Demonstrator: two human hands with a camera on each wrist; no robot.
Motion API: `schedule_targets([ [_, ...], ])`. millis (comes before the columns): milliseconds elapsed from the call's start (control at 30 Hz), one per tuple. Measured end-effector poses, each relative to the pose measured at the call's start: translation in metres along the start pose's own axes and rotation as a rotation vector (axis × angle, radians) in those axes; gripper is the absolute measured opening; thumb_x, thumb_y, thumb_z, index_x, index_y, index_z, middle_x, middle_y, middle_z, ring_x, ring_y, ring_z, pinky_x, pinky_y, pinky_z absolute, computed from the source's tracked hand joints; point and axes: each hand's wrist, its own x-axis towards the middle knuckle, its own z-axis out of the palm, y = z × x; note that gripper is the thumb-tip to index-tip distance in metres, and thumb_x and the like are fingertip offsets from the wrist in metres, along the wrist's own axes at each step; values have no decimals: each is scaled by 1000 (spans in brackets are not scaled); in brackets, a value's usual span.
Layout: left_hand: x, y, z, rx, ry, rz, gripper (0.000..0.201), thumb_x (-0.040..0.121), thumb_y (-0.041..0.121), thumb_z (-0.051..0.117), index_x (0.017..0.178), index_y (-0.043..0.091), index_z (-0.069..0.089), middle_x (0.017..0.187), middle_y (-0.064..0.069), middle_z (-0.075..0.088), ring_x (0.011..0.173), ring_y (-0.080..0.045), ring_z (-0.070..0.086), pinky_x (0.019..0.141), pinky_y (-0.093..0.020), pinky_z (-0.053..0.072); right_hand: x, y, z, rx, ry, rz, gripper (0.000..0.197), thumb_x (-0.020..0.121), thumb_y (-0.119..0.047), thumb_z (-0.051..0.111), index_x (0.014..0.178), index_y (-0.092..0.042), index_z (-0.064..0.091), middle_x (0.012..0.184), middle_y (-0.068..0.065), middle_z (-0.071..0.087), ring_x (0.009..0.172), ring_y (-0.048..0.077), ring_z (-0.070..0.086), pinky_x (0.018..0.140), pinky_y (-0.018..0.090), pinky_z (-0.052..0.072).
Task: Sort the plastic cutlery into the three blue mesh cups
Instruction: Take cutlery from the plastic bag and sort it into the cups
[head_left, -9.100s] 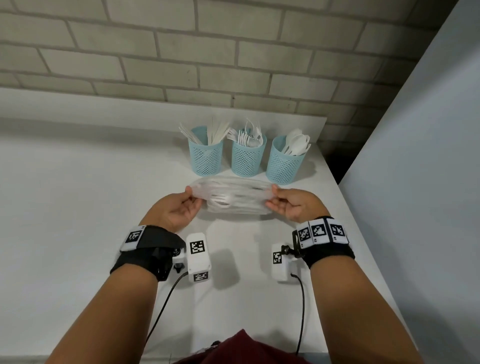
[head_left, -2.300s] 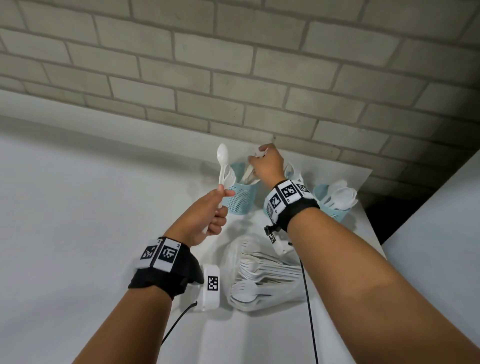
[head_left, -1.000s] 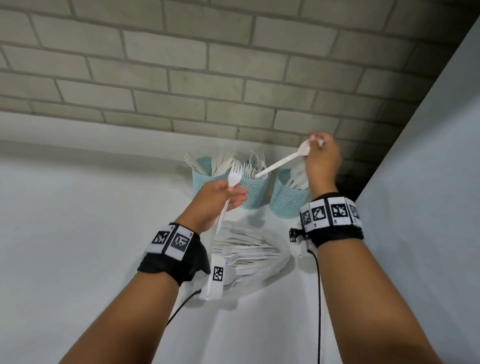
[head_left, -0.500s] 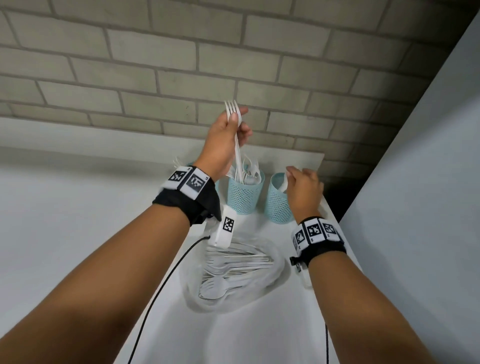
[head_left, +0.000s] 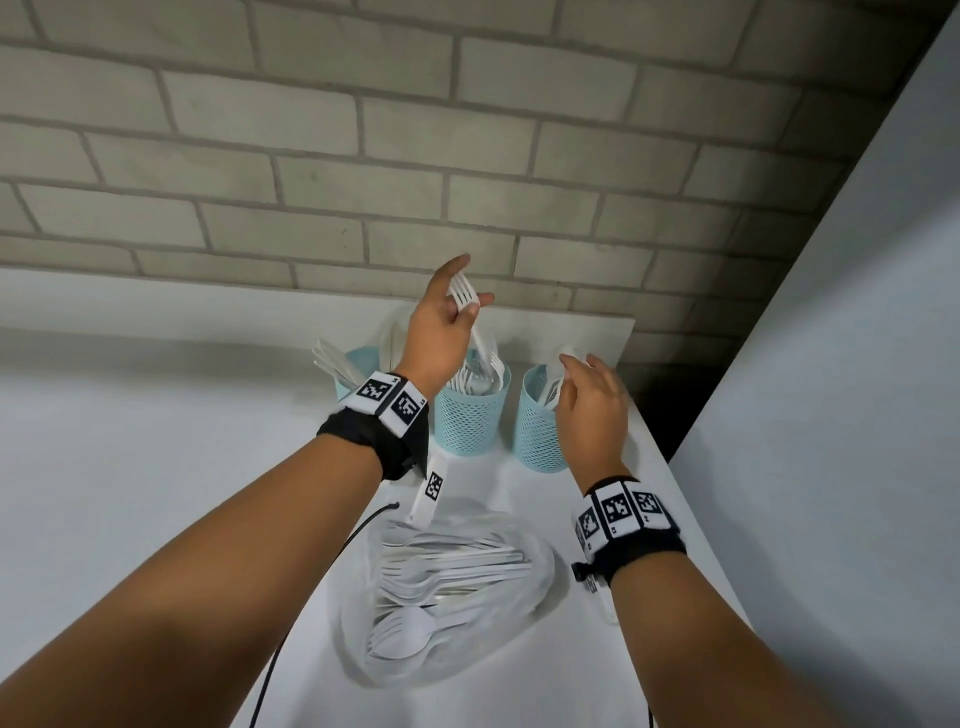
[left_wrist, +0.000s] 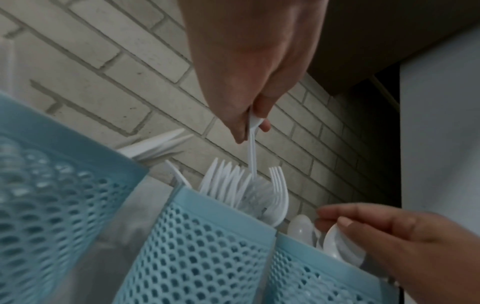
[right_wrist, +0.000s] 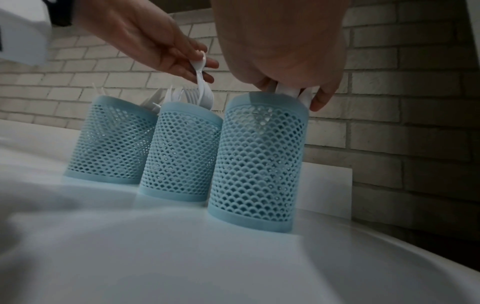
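Head above, wrists near cups (right_wrist: 182, 148)

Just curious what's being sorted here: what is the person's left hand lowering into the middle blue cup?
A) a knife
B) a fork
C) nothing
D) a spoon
B: the left hand pinches a white fork by its tined end, handle pointing down into the middle cup, which already holds forks.
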Motion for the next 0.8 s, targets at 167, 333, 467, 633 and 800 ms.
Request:
schedule_targets([
  [167, 4, -13, -1, 431, -103, -22, 30, 92, 3, 49, 119, 8, 61, 118, -10, 65, 109, -23, 61, 98, -26, 45, 2, 8, 5, -25, -83, 0, 31, 89, -3, 49, 116, -6, 64, 126, 14, 61, 121, 32, 54, 97, 47, 45],
  [333, -3, -3, -4, 936, -439, -10, 40, 98, 14, 41, 135, 2, 46, 137, -19, 50, 126, -31, 47, 104, -33, 35, 6, 13, 0, -94, -232, 38, 37, 97, -14, 40, 132, -9, 51, 146, 8, 42, 134, 25, 41, 109, 39, 31],
  [467, -12, 22, -19, 864, -348, -25, 46, 98, 21, 44, 142, 8, 37, 143, -17, 43, 132, -30, 40, 106, -32, 32, 12, -5, -19, -252, -362, 79, 42, 96, -21, 45, 138, -14, 45, 152, 7, 31, 141, 26, 22, 111, 42, 20],
  [633, -46, 46, -48, 840, -276, -70, 26, 93, 21, 52, 114, 8, 62, 127, -10, 58, 115, -26, 53, 94, -29, 38, 11, -60, -52, 294, -534, 110, 16, 89, -10, 56, 98, -15, 68, 93, -1, 65, 88, 16, 59, 76, 25, 45],
  [800, -96, 44, -68, 991, -630, -310, 24, 89, 34, 58, 102, 15, 66, 123, 0, 59, 113, -19, 53, 98, -30, 40, -22, -109, -58, 70, -1499, -53, 18, 87, -9, 58, 97, -12, 73, 91, 2, 73, 67, 5, 61, 66, 19, 47],
])
